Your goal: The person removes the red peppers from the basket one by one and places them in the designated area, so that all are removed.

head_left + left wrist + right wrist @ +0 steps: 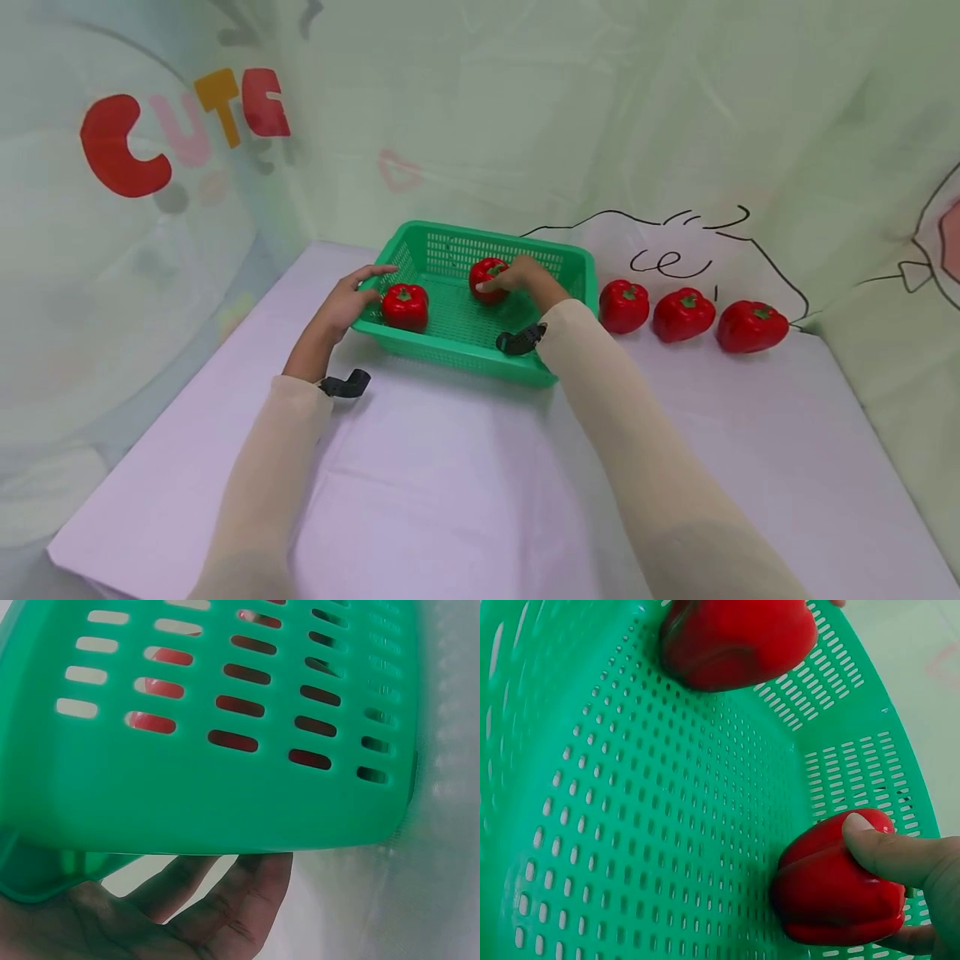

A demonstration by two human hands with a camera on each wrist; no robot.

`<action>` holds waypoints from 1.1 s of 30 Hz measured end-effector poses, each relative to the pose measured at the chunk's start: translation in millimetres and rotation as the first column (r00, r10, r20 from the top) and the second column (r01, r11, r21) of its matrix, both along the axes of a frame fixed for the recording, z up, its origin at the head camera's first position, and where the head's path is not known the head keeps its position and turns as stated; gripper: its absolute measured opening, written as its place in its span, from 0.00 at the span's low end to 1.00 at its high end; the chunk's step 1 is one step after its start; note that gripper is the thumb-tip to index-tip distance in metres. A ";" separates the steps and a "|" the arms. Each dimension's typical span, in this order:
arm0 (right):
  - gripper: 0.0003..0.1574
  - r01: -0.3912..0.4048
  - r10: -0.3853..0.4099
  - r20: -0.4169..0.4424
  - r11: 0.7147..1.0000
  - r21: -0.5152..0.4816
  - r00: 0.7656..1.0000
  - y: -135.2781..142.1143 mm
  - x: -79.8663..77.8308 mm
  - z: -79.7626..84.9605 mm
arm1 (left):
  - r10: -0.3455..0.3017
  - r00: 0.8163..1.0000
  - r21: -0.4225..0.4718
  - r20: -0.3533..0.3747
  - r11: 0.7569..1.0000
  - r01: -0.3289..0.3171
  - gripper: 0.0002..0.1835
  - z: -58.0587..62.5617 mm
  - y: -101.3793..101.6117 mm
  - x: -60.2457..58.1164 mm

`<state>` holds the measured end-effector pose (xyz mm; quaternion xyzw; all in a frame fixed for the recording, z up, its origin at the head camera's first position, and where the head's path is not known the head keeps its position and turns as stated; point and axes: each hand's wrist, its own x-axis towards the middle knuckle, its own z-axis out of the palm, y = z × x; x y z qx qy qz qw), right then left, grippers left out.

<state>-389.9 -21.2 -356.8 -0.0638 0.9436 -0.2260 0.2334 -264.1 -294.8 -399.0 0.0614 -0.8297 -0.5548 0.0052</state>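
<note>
A green plastic basket (450, 354) with slotted walls stands on the table. My left hand (347, 302) grips its left end at the rim, fingers reaching over the edge. In the left wrist view, those fingers (240, 907) pass behind the basket's edge. One red bell pepper (405, 308) lies inside near the left hand. My right hand (528, 279) reaches into the basket and holds another red bell pepper (836, 889) by the far wall, thumb on top and a finger beneath. This pepper sits close over the slotted basket floor.
Three more red bell peppers, a left one (624, 307), a middle one (684, 315) and a right one (752, 327), stand in a row right of the basket. The white table (442, 475) meets a sheet-covered wall (465, 108) behind and at both sides.
</note>
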 end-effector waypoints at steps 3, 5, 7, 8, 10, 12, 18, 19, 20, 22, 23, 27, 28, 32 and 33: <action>0.55 0.017 -0.018 -0.020 0.999 -0.030 1.000 1.9 1.7 0.2 | -0.006 1.000 -0.009 -0.013 1.000 0.006 0.29 1.8 1.1 0.1; 0.52 0.033 -0.035 -0.028 0.997 -0.065 0.999 2.5 2.8 0.5 | -0.010 1.000 -0.013 -0.022 1.000 0.009 0.29 2.9 1.6 0.5; 0.50 0.047 -0.050 -0.032 0.994 -0.101 0.998 2.4 3.8 0.8 | -0.007 1.000 -0.014 -0.021 1.000 0.007 0.29 3.8 1.6 1.3; 0.48 0.047 -0.051 -0.035 0.993 -0.113 0.998 2.2 4.1 1.2 | -0.007 1.000 -0.013 -0.020 1.000 0.006 0.29 4.0 1.2 1.6; 0.46 0.048 -0.053 -0.032 0.989 -0.139 0.998 2.2 4.7 1.8 | -0.006 1.000 -0.008 -0.015 1.000 0.005 0.29 5.4 1.1 2.7; 0.44 0.054 -0.058 -0.015 0.981 -0.187 0.998 3.1 5.0 2.9 | -0.006 1.000 -0.003 -0.007 1.000 0.006 0.29 8.3 2.0 4.9; 0.40 0.041 -0.053 -0.027 0.942 -0.334 0.998 18.4 9.0 15.3 | -0.015 1.000 -0.006 0.008 1.000 0.015 0.29 25.2 11.7 15.8; 0.41 0.038 -0.054 -0.036 0.937 -0.348 0.998 22.8 10.7 18.5 | -0.017 1.000 -0.009 0.009 1.000 0.017 0.30 27.0 13.3 17.0; 0.43 0.040 -0.058 -0.038 0.929 -0.367 0.998 27.2 12.8 21.8 | -0.019 1.000 -0.009 0.010 1.000 0.019 0.30 28.2 14.5 17.5; 0.46 0.040 -0.061 -0.041 0.916 -0.399 0.997 36.6 18.0 27.8 | -0.018 1.000 0.000 0.015 1.000 0.018 0.29 26.5 15.1 15.6; 0.48 0.045 -0.068 -0.040 0.907 -0.420 0.997 41.4 21.2 30.4 | -0.019 1.000 0.007 0.016 1.000 0.018 0.30 24.9 14.8 14.0; 0.52 0.038 -0.080 -0.067 0.876 -0.480 0.994 58.8 36.8 37.0 | -0.016 1.000 0.020 0.017 1.000 0.015 0.29 12.7 10.2 4.6; 0.52 0.030 -0.081 -0.082 0.869 -0.494 0.993 63.0 41.4 37.9 | -0.013 1.000 0.015 0.014 1.000 0.013 0.29 9.0 8.3 2.5; 0.54 0.014 -0.102 -0.133 0.841 -0.540 0.986 80.9 60.9 37.8 | -0.002 1.000 -0.010 -0.006 1.000 0.002 0.29 0.3 3.1 -0.2; 0.54 0.013 -0.112 -0.143 0.830 -0.558 0.983 85.9 66.3 37.1 | -0.001 1.000 -0.016 -0.010 1.000 0.000 0.29 -0.7 2.1 -0.3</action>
